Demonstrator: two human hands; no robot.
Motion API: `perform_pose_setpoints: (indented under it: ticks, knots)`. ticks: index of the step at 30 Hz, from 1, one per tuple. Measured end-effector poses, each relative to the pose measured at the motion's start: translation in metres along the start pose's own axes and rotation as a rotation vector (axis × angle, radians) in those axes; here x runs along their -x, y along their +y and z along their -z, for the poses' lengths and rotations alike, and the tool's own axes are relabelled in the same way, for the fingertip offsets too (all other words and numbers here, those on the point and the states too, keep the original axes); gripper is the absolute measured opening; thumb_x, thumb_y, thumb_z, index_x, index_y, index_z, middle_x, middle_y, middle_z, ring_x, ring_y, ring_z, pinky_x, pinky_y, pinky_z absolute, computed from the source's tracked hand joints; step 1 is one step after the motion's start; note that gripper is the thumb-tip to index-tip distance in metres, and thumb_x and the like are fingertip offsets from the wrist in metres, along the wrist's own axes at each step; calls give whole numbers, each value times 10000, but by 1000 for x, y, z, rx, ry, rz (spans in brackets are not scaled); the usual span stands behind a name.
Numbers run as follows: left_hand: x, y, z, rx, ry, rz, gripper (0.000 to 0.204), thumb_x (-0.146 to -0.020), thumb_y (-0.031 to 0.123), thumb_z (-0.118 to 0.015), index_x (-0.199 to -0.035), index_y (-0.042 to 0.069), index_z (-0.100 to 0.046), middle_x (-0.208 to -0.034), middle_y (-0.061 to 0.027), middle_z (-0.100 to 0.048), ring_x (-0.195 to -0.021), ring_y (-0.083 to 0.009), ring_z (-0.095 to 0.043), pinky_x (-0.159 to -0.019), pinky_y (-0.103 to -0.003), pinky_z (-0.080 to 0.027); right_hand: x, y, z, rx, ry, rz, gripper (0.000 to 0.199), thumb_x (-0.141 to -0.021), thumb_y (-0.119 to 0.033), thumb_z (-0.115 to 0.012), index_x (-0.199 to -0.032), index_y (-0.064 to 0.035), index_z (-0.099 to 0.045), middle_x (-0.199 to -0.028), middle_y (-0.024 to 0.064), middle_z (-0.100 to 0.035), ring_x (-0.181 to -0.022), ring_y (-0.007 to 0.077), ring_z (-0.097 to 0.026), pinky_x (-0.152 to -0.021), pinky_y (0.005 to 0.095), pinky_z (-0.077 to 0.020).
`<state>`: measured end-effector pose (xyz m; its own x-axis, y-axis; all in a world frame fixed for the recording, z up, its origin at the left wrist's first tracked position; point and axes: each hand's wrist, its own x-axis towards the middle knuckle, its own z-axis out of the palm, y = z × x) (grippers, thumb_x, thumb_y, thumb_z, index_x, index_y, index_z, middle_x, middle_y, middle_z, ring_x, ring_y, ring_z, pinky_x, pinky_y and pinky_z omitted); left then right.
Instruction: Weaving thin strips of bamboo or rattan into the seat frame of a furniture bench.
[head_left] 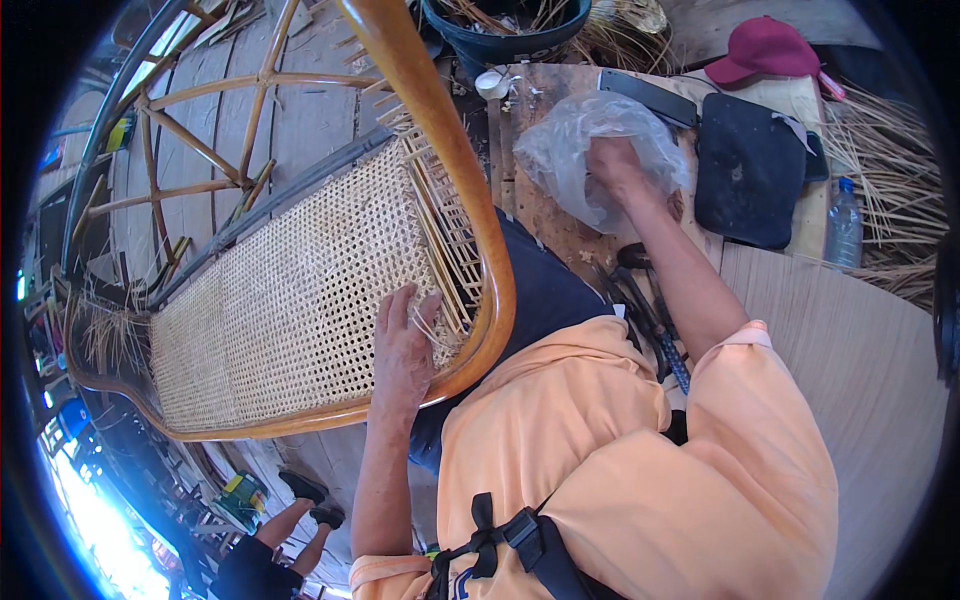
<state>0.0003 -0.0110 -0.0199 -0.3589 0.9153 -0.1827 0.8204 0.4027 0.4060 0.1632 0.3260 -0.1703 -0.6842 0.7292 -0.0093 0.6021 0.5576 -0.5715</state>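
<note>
My left hand (404,345) lies on the woven cane webbing (290,290) near its right edge, fingers stretched out. Pale loose strands show beside its thumb; I cannot make out whether it pinches one. The webbing fills part of a curved, glossy brown wooden frame (492,270), which rests across my lap. Loose cane ends (440,235) stick out between the weave and the frame. Over to the right, my right hand (615,165) reaches into a clear plastic bag (560,145) on a wooden board. The bag hides its fingers.
Beyond the bag lie a dark flat case (650,98), a black pad (750,170) and a maroon cap (765,52). A plastic bottle (845,222) stands by bundled cane strips (885,170). Hand tools (645,305) lie beside my leg. A dark tub (510,30) is at the back; another person's legs (290,530) show lower left.
</note>
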Motion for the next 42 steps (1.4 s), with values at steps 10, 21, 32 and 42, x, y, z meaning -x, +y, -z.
perform_pose_setpoints:
  ticks: [10, 21, 32, 42]
  knots:
    - [1, -2, -2, 2, 11, -37, 507, -751, -59, -474, -1222, 110, -554, -1247, -212, -478, -1171, -422, -433, -1015, -474, -359, -14, -3, -33, 343, 144, 17, 245, -822, -144, -532, -1035, -86, -639, -1068, 173, -618, -1027, 339, -577, -874, 447, -450]
    - [1, -4, -2, 14, 18, -46, 545, -722, -85, -470, -1226, 108, -550, -1249, -224, -473, -1171, -427, -428, -1022, -477, -353, -14, 28, -26, -42, 266, 14, 202, -848, -149, -512, -971, -53, -640, -972, 191, -633, -947, 359, -593, -855, 454, -445]
    - [2, -3, -2, 2, 10, -36, 562, -709, -96, -467, -1228, 104, -547, -1256, -214, -470, -1177, -423, -422, -1019, -477, -358, -13, 42, -43, 61, 391, 99, 193, -857, -148, -502, -945, -38, -634, -929, 191, -635, -909, 365, -597, -840, 455, -447]
    - [1, 0, 2, 19, -25, 5, 517, -743, -58, -475, -1227, 105, -553, -1283, -214, -458, -1205, -423, -406, -1043, -472, -338, -9, -1, 7, 143, 138, 88, 272, -887, -224, -484, -952, 9, -609, -998, 207, -626, -961, 362, -581, -845, 459, -441]
